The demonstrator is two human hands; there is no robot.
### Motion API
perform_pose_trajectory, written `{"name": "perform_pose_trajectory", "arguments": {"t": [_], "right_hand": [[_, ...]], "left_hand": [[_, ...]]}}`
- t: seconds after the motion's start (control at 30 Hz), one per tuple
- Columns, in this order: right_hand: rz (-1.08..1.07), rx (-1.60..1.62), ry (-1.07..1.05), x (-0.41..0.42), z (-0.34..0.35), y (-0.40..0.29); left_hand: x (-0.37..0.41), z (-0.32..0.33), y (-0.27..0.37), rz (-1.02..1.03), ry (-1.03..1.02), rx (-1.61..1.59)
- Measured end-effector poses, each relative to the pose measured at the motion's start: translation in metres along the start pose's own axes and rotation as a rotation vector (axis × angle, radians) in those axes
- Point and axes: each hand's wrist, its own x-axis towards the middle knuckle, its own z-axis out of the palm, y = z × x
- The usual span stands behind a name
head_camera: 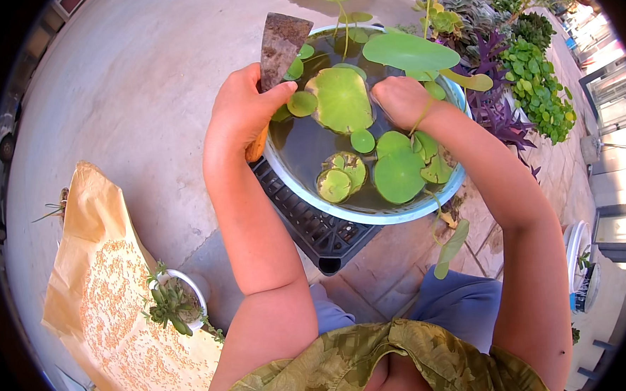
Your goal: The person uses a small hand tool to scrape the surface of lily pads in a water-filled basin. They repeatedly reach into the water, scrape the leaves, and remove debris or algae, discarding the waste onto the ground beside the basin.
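Note:
A round light-blue tub (pixel 346 215) of dark water stands before me, with lotus leaves (pixel 342 101) floating in it and some rising on stalks. My left hand (pixel 244 103) grips a hand trowel (pixel 283 45) at the tub's left rim. The trowel's worn flat blade points up and away, and its orange handle (pixel 257 146) shows below the hand. On the tub's right side, my right hand (pixel 402 101) has its fingertips at the water beside the large yellow-edged leaf. The fingers are curled and partly hidden, so I cannot see whether they hold anything.
The tub rests on a black plastic crate (pixel 329 248). Purple-leaved plants (pixel 491 101) and a bushy green plant (pixel 535 85) crowd the right. At lower left, brown paper (pixel 98 206) carries scattered small grains, with a white-potted succulent (pixel 172 303) beside it. A white bucket (pixel 578 250) stands far right.

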Motion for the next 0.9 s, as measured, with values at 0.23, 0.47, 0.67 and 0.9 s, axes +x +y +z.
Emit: {"name": "perform_pose_trajectory", "arguments": {"t": [0.23, 0.47, 0.67, 0.9], "right_hand": [[-0.227, 0.08, 0.388, -0.005, -0.001, -0.007], [-0.284, 0.485, 0.457, 0.005, 0.002, -0.016], [-0.268, 0.202, 0.42, 0.029, 0.073, 0.025], [-0.277, 0.005, 0.419, 0.025, 0.06, 0.014]], "left_hand": [[0.0, 0.001, 0.001, -0.011, -0.005, -0.022], [-0.003, -0.001, 0.002, -0.026, -0.001, -0.013], [-0.003, 0.004, 0.011, -0.029, -0.008, -0.037], [-0.003, 0.0, 0.007, -0.027, -0.013, -0.019]]}}
